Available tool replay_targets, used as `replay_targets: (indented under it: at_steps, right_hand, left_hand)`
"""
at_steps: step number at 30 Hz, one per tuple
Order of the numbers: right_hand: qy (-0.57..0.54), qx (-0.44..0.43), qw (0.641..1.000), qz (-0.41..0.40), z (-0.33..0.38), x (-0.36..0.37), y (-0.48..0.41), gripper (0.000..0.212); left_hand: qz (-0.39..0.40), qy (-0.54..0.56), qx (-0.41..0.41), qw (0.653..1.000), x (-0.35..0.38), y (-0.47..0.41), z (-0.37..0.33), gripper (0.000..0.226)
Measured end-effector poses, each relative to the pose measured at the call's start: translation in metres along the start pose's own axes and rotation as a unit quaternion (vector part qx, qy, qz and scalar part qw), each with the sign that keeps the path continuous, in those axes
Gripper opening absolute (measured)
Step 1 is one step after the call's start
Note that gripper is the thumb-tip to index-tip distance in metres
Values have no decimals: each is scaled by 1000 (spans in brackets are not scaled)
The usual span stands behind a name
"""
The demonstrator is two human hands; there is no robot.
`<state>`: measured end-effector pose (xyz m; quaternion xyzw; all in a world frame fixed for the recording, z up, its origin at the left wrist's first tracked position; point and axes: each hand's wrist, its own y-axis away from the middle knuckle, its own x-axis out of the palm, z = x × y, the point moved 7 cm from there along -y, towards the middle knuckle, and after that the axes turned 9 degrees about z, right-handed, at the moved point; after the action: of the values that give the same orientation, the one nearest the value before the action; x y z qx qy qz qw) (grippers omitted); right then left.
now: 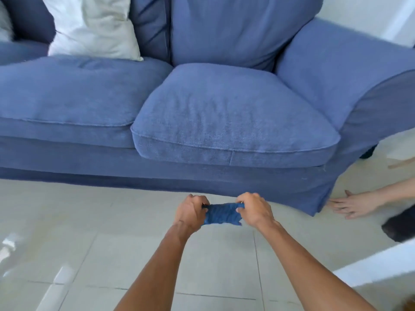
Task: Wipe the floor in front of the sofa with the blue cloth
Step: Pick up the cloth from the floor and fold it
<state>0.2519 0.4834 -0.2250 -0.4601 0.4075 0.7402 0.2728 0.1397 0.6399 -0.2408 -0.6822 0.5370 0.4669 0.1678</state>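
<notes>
A small blue cloth [221,214] is stretched between my two hands, just above the pale tiled floor [101,232]. My left hand [190,213] grips its left end and my right hand [254,209] grips its right end. Both hands hover close to the bottom skirt of the blue sofa [202,113], below its right seat cushion. Part of the cloth is hidden inside my fists.
A white pillow [89,25] leans on the sofa's back at the left. Another person's hand [352,204] rests flat on the floor by the sofa's right front corner. A white furniture edge [381,263] juts in at the lower right.
</notes>
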Motion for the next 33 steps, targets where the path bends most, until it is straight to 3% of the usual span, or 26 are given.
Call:
replay_targets:
  at_steps: [9, 17, 22, 27, 30, 33]
  right_hand:
    - [-59, 40, 975, -209, -70, -200, 186, 5]
    - [-82, 174, 930, -312, -199, -252, 399, 13]
    - [-139, 244, 919, -276, -261, -238, 517, 11]
    - [-225, 313, 899, -207, -308, -199, 598, 17]
    - [-267, 365, 874, -174, -340, -173, 635, 15]
    - [-279, 404, 856, -164, -367, -152, 658, 9]
  left_hand:
    - [-93, -48, 225, 969, -126, 83, -229, 22]
    - [-25, -124, 442, 888, -85, 184, -449, 23]
    - [89, -166, 536, 823, -25, 249, -548, 21]
    - [210, -203, 574, 765, 63, 304, -608, 21]
    - [241, -210, 588, 743, 111, 332, -632, 19]
    - [223, -205, 601, 740, 147, 352, -648, 21]
